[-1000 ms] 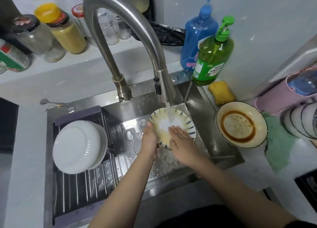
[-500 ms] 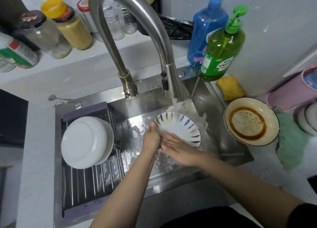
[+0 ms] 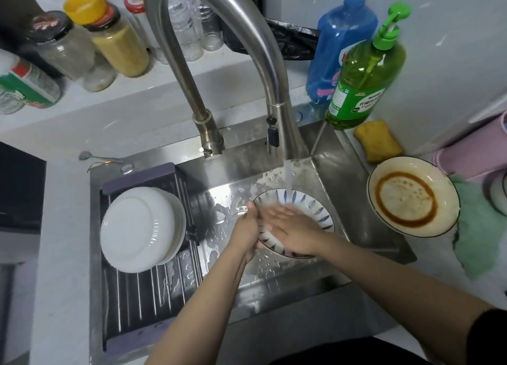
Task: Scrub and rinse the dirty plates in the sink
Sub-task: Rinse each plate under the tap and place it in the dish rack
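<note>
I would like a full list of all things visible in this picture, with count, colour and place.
blue-patterned plate: 1, white and blue, in the sink under running water
sink: 1, steel, centre
faucet: 1, steel, behind the sink
dirty plate: 1, cream with brown residue, right counter
white plates: a stack, on the drying rack
drying rack: 1, dark, left over the sink
sponge: 1, yellow, right rear
soap bottle: 1, green
blue bottle: 1, behind it
jars: several, rear shelf
green cloth: 1, far right
left hand: grips the plate's rim
right hand: flat, rubbing the plate
</note>
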Action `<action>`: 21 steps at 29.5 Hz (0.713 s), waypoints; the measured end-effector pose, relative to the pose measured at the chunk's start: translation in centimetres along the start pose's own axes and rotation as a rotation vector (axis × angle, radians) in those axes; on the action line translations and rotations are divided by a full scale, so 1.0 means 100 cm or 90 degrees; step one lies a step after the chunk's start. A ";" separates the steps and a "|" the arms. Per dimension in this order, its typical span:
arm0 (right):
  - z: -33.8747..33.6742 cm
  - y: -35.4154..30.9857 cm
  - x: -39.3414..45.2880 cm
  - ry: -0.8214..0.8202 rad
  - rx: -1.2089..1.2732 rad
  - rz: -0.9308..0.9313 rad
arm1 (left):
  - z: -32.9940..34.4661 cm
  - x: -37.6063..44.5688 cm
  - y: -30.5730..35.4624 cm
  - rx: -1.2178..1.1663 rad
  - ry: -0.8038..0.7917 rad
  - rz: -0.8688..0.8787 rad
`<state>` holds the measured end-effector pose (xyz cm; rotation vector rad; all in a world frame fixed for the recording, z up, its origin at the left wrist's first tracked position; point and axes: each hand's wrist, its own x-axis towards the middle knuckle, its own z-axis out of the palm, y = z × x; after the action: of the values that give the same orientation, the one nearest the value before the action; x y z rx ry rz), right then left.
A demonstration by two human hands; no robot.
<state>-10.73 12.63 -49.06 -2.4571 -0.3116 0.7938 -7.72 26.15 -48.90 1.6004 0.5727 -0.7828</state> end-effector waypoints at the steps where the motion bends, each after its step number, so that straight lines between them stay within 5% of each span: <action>1: -0.001 0.002 -0.001 0.016 -0.007 0.008 | 0.002 0.003 -0.001 0.002 -0.012 0.003; 9: -0.005 -0.009 0.005 -0.018 0.070 -0.032 | 0.001 0.007 0.012 0.013 0.026 0.027; 13: -0.006 -0.003 0.016 0.041 0.025 0.250 | 0.009 0.002 0.012 0.042 0.081 0.059; 15: -0.007 -0.005 0.014 0.031 0.034 0.302 | 0.016 -0.001 0.009 0.025 0.086 0.050; 18: -0.006 -0.015 -0.004 -0.034 0.074 0.236 | 0.013 -0.002 0.008 0.026 0.125 0.070; 21: -0.005 -0.025 -0.006 -0.055 0.119 0.037 | 0.007 0.000 0.007 0.047 0.127 0.083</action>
<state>-11.03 14.30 -47.05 -2.2709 -0.1886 0.9131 -7.36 25.34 -48.52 1.7779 0.5806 -0.5558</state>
